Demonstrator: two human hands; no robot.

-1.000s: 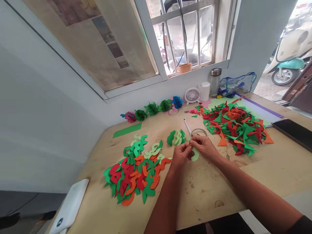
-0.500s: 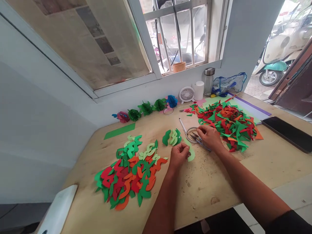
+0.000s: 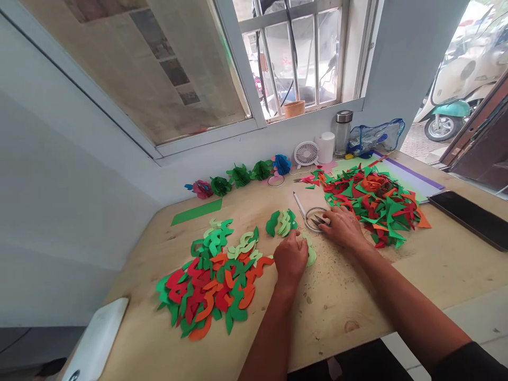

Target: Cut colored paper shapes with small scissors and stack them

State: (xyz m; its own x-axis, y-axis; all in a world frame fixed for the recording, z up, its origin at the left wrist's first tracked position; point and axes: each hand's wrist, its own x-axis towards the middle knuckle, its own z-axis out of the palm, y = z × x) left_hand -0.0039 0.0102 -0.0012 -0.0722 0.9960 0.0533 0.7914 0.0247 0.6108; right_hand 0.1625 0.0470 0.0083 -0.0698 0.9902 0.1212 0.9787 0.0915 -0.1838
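Note:
My left hand (image 3: 291,256) is closed, its fingers curled down at a pale green paper cutout (image 3: 311,254) that sticks out on the right. The fingertips are partly hidden. Just beyond it lies a small stack of light green cutouts (image 3: 284,223) flanked by darker green ones. My right hand (image 3: 344,226) is closed low over a pair of scissors (image 3: 318,220). The blades point left, while the handles are hidden under the palm. Around the blades lies a round ring (image 3: 307,224) flat on the table, with a white pen (image 3: 298,203) beside it.
Left lies a heap of curved red, orange and green cutouts (image 3: 210,296). Right is a pile of paper scraps (image 3: 381,203), with a black phone (image 3: 470,217) beyond. Along the wall stand paper flowers (image 3: 240,175), a small fan (image 3: 306,154) and a glass bottle (image 3: 343,135).
My right hand has lowered onto the scissors from a pinch above the ring. My left hand has turned knuckles up, covering more of the pale green cutout. The view has shifted slightly.

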